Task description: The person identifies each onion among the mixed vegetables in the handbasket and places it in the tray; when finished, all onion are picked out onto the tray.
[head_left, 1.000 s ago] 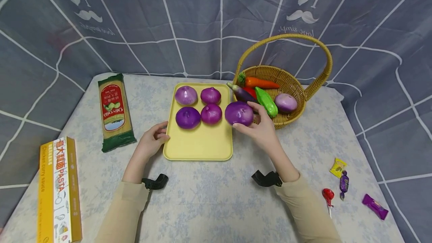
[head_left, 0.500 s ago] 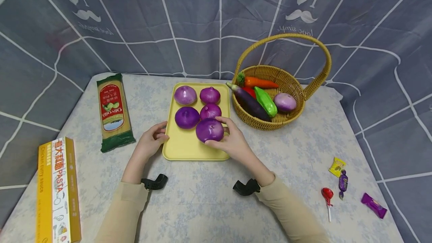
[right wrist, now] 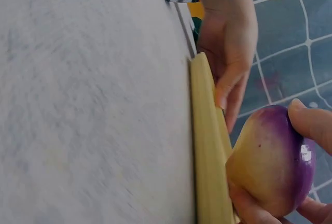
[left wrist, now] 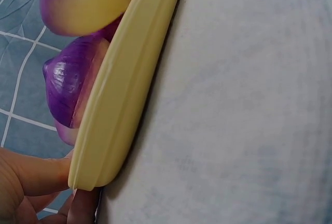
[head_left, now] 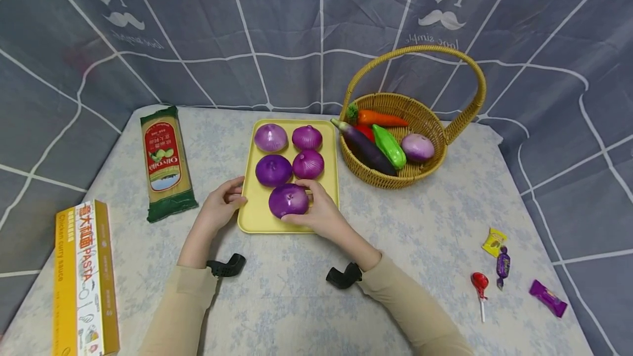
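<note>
A yellow tray [head_left: 262,218] lies flat on the table with purple vegetables in it. Two are ribbed purple onions [head_left: 308,164], beside a dark purple turnip [head_left: 274,170] and a paler purple vegetable [head_left: 270,137]. My right hand [head_left: 318,210] holds another turnip [head_left: 288,201] between thumb and fingers over the tray's front part. In the right wrist view this turnip [right wrist: 270,162] shows a purple top and a yellowish underside, close over the tray rim. My left hand [head_left: 221,205] grips the tray's left edge, thumb at the rim and fingers lower down.
Right of the tray stands a wicker basket [head_left: 381,179] with a tall handle, holding an eggplant [head_left: 366,150], a carrot [head_left: 381,118], a green pepper [head_left: 389,146] and more. Pasta packs [head_left: 168,163] lie left; a lollipop [head_left: 479,282] and wrapped candies [head_left: 548,298] lie right.
My right hand has carried the turnip leftward and nearer, from beside the basket to over the tray's front part. My left hand has stayed at the tray's left edge.
</note>
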`<state>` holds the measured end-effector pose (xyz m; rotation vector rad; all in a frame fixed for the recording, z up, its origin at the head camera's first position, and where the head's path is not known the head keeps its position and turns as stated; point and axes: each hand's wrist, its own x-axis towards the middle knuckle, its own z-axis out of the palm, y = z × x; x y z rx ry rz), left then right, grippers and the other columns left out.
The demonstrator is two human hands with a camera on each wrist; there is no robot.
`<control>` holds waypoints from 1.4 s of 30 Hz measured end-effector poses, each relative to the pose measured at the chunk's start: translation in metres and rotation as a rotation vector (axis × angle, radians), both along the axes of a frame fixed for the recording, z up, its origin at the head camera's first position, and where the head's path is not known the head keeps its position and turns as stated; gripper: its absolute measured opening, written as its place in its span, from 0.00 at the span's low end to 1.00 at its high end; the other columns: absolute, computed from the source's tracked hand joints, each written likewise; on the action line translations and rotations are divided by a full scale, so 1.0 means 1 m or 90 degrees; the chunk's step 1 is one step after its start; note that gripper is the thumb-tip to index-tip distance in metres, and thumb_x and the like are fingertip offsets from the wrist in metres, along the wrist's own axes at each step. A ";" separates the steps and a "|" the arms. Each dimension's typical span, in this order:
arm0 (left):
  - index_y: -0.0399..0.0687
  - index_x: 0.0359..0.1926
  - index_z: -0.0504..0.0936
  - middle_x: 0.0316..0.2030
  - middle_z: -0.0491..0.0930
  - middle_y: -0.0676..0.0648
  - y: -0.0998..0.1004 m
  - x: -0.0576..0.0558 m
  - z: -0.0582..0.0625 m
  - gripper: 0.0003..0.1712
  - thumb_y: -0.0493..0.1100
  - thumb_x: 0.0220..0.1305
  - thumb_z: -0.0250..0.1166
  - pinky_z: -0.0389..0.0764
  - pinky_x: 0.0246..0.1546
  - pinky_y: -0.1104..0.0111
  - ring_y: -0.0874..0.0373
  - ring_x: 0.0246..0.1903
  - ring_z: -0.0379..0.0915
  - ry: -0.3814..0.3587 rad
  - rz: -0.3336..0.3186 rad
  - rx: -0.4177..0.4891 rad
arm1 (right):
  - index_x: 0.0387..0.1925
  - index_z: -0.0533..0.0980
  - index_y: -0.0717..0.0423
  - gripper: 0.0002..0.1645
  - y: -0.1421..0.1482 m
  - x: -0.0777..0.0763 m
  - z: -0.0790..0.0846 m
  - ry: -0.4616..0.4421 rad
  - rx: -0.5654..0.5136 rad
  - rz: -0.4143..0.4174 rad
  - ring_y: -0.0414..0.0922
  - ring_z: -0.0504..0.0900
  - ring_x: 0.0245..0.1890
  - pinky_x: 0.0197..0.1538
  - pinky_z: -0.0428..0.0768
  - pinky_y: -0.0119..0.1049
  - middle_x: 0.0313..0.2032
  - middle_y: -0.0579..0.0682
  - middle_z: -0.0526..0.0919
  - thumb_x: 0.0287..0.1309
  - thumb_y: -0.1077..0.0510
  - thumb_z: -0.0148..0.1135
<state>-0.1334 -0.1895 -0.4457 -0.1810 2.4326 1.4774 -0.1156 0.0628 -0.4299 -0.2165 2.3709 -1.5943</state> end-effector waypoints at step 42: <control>0.43 0.75 0.59 0.60 0.70 0.34 0.001 0.001 0.002 0.33 0.36 0.72 0.55 0.74 0.41 0.82 0.45 0.57 0.70 -0.001 0.004 0.009 | 0.68 0.62 0.63 0.50 -0.028 -0.008 -0.008 0.068 0.059 -0.034 0.51 0.76 0.56 0.56 0.80 0.41 0.61 0.59 0.71 0.48 0.53 0.78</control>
